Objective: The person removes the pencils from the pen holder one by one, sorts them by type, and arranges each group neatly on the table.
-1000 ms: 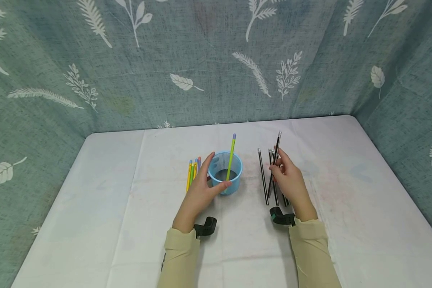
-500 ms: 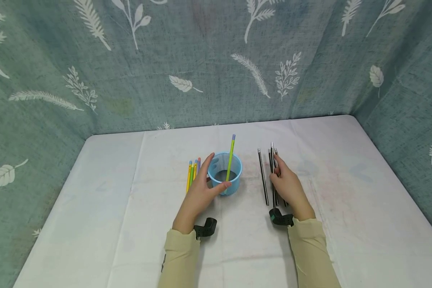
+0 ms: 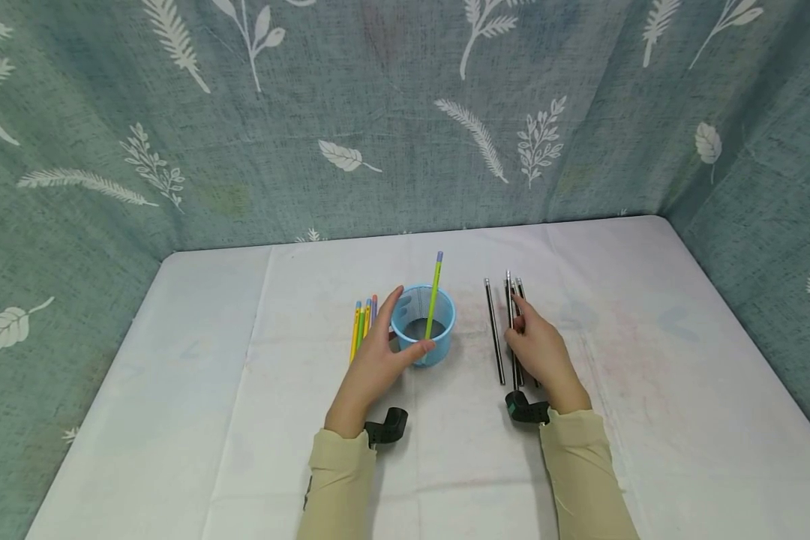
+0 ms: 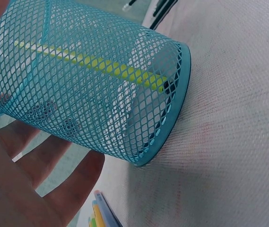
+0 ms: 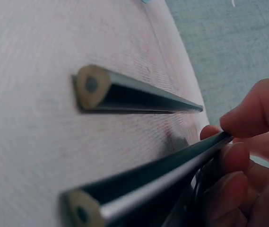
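Observation:
My left hand (image 3: 371, 371) holds a light blue mesh pencil cup (image 3: 447, 337) by its left side, thumb at the near side and fingers around the far side. The cup stands upright on the table with one lime-green pencil (image 3: 435, 292) leaning in it. My right hand (image 3: 545, 352) pinches a black pencil (image 5: 158, 175) between thumb and fingers, low over other black pencils. Its unsharpened end faces the right wrist camera. Another black pencil (image 3: 494, 330) lies apart just to the left. My fingers partly hide the black pencils under them.
Several coloured pencils (image 3: 361, 324) lie left of the cup, partly behind my left hand. A white cloth covers the table (image 3: 256, 450). Behind it hangs a green-grey leaf-print curtain (image 3: 378, 195). Each wrist wears a black camera mount (image 3: 386, 427).
The black pencil in my right hand has come down from a raised tilt to lie nearly in line with the others. My left hand and the cup have stayed put.

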Tool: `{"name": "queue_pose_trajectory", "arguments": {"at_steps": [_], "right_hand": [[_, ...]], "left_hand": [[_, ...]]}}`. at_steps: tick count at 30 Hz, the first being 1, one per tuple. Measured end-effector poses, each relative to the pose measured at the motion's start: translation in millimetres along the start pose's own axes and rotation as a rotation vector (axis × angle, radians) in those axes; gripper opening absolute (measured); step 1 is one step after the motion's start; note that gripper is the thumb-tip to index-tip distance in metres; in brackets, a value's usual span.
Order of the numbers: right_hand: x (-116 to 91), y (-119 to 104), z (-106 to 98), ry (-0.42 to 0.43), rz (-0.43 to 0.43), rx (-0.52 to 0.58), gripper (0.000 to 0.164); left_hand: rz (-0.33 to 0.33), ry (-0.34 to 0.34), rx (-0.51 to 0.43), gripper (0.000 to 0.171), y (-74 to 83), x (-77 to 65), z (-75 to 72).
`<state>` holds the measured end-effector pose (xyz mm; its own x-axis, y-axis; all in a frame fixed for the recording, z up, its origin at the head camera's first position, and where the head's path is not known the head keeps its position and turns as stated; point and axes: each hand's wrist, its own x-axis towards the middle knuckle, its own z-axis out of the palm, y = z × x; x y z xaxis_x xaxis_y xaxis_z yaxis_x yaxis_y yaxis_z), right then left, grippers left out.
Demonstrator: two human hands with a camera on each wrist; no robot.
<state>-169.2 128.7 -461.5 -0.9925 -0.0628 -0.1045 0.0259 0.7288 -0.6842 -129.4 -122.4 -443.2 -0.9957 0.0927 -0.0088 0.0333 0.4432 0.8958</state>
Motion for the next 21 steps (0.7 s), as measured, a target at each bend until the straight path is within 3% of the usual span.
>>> {"name": "queue_pose_trajectory", "arguments": {"at_steps": [13,21], "right_hand": [[-4.6,-7.5,8.9,0.124,-0.107,-0.142,0.049],[-6.4,-8.5,10.7,0.133,-0.132,-0.154,0.046]], "left_hand": [[-0.001,0.000,0.003,0.087,0.1,-0.2,0.0],[0.001,0.004,0.032,0.087,1.4,-0.2,0.4]]}}
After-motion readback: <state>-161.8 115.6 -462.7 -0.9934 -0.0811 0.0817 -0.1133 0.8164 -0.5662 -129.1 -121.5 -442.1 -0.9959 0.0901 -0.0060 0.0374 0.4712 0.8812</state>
